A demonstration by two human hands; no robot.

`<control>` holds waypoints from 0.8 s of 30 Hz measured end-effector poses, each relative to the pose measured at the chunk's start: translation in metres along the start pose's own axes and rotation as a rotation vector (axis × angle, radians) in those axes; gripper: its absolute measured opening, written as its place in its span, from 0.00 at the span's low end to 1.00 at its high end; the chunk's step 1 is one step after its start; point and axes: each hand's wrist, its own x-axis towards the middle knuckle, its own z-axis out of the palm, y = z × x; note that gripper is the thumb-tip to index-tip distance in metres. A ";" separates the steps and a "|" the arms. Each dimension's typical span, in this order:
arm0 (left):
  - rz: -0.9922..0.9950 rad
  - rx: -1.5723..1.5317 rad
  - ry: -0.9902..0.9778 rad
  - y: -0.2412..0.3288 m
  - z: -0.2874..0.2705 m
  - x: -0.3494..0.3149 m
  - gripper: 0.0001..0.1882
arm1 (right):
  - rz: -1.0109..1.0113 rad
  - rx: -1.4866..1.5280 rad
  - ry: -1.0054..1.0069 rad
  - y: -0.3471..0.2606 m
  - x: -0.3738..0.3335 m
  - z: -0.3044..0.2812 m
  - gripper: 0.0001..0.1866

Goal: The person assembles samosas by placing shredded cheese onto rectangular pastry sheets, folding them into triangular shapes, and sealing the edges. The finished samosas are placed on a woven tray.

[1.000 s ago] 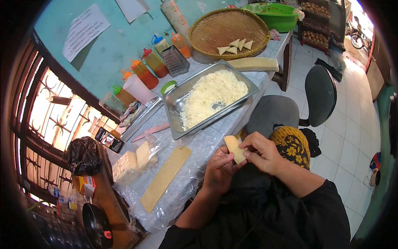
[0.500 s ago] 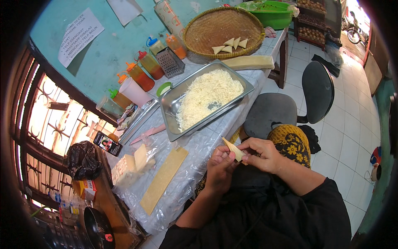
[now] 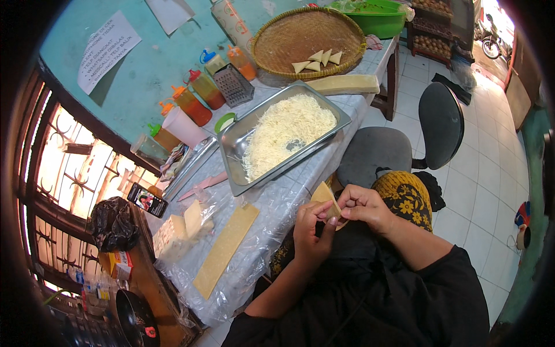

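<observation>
One black plastic bag (image 3: 113, 222) sits at the left of the frame, then a phone (image 3: 147, 199), a pale block in clear plastic (image 3: 171, 236) and a flat dough strip (image 3: 225, 250). Squeeze bottles (image 3: 191, 106) line the wall at upper left; a metal tray (image 3: 236, 155) of white shreds (image 3: 289, 130) fills the centre, with a round woven basket (image 3: 306, 34) holding five pastry triangles (image 3: 314, 66) above it. The table (image 3: 352, 107) edge slants from lower centre to upper right; beyond it stand a grey chair (image 3: 373, 159) and tiled floor (image 3: 477, 211). Just below centre, beside that edge, the left hand (image 3: 312, 231), fingers curled narrow, grips a folded pastry piece (image 3: 322, 192); the right hand (image 3: 365, 209) pinches its right side.
</observation>
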 end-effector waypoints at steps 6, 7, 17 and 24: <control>0.183 0.152 0.004 0.005 0.002 0.005 0.18 | 0.017 0.093 -0.040 -0.003 0.000 -0.003 0.07; 0.201 0.167 0.005 0.006 0.003 0.006 0.18 | 0.009 0.066 -0.014 -0.003 0.000 -0.003 0.07; 0.262 0.198 -0.035 0.009 0.009 0.008 0.18 | -0.124 -0.038 0.183 0.005 0.001 0.009 0.07; 0.227 0.127 -0.001 0.005 0.010 0.008 0.17 | -0.095 -0.049 0.169 0.003 -0.002 0.007 0.05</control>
